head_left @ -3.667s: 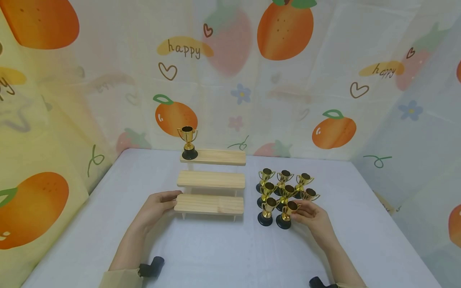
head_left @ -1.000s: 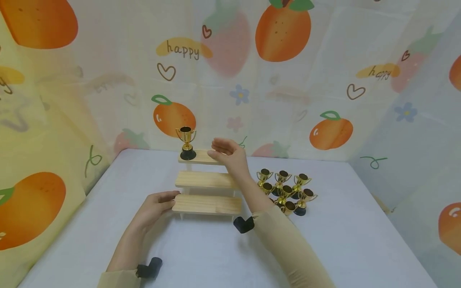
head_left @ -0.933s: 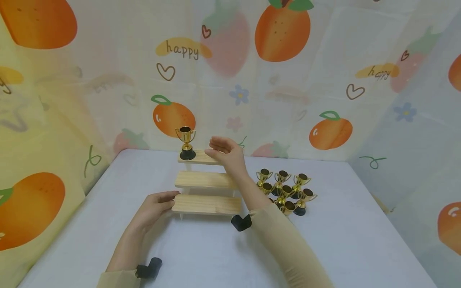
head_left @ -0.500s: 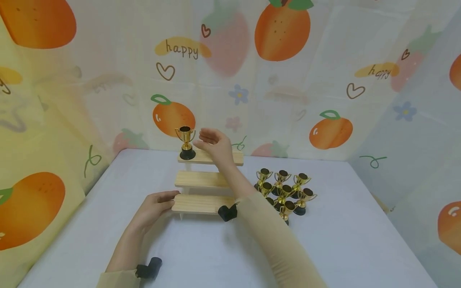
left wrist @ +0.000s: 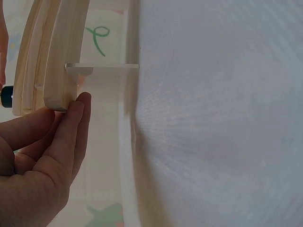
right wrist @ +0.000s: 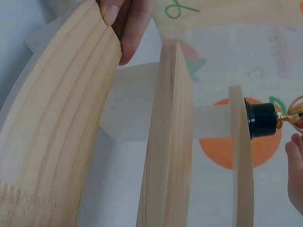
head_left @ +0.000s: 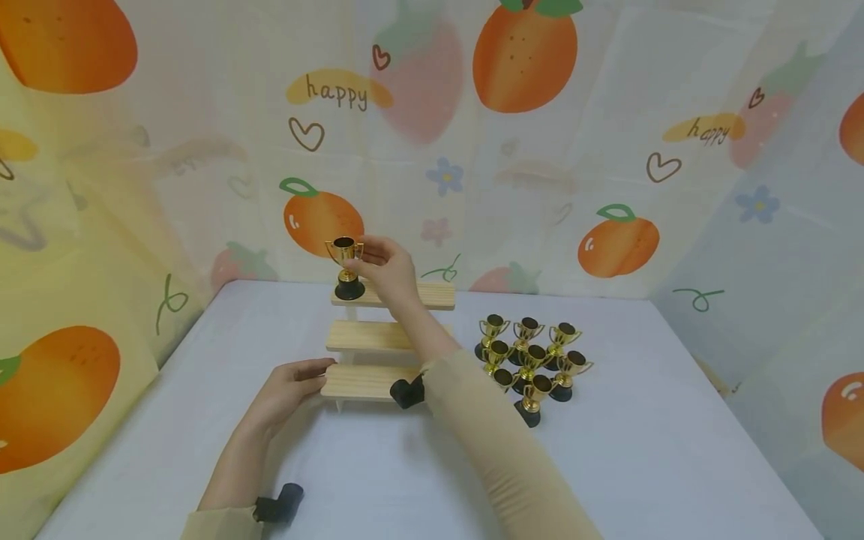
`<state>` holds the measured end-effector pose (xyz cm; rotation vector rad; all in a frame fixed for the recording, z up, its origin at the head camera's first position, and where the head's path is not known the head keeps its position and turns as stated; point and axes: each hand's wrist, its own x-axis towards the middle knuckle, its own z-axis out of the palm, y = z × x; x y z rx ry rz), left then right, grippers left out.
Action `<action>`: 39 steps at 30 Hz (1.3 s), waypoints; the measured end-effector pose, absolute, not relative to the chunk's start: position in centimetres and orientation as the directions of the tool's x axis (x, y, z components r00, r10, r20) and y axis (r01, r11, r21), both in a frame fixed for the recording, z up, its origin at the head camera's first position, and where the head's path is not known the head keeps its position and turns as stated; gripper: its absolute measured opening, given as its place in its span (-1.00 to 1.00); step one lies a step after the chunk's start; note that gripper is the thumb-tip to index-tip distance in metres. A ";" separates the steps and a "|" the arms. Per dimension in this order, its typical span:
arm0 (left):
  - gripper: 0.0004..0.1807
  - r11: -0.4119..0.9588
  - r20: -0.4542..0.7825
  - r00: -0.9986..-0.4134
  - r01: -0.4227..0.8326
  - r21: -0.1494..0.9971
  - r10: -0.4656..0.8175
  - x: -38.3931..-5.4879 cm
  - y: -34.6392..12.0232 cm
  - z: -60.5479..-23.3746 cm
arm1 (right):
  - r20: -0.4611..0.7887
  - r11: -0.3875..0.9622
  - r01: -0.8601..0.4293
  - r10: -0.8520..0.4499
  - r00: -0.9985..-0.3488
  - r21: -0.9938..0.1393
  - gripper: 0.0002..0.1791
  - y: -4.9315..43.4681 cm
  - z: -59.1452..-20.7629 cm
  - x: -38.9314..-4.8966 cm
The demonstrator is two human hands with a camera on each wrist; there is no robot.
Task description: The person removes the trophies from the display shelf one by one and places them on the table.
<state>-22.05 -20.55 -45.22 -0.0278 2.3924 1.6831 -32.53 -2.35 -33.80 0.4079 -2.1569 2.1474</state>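
A gold trophy (head_left: 345, 255) with a black base stands upright at the left end of the top board of a three-tier wooden shelf (head_left: 371, 336). My right hand (head_left: 388, 270) is at its right side, thumb across the front of the cup and fingers by the handle, pinching it. In the right wrist view, the fingertips (right wrist: 294, 142) sit right at the cup, partly cut off by the frame. My left hand (head_left: 289, 386) pinches the left end of the lowest board; the left wrist view shows thumb and fingers on opposite faces of the board (left wrist: 64, 56).
Several more gold trophies (head_left: 533, 360) stand close together on the white tablecloth (head_left: 648, 450), right of the shelf. My right sleeve (head_left: 493, 442) crosses in front of the shelf's right side. A fruit-printed cloth (head_left: 439, 97) hangs behind.
My right hand has left the group of trophies, risen to the top board and moved left until thumb and fingers meet the trophy there. My left hand keeps its place on the lowest board.
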 end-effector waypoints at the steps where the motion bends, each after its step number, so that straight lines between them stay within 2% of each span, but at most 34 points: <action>1: -0.52 0.348 -0.188 -0.976 -0.140 0.927 0.107 -22.1 -20.6 -45.2 | 0.232 -0.006 -0.233 -0.138 -0.963 -0.972 -0.51 -2.5 -33.8 -32.5; 17: -0.51 0.341 -0.181 -0.977 -0.132 0.931 0.115 -22.0 -20.7 -45.1 | 0.227 0.080 -0.239 -0.136 -0.964 -0.968 -0.54 -3.1 -33.2 -32.5; 39: -0.51 0.361 -0.194 -0.975 -0.143 0.922 0.110 -22.0 -20.5 -45.1 | 0.247 0.115 -0.258 -0.100 -0.964 -0.959 -0.58 -3.4 -33.8 -33.0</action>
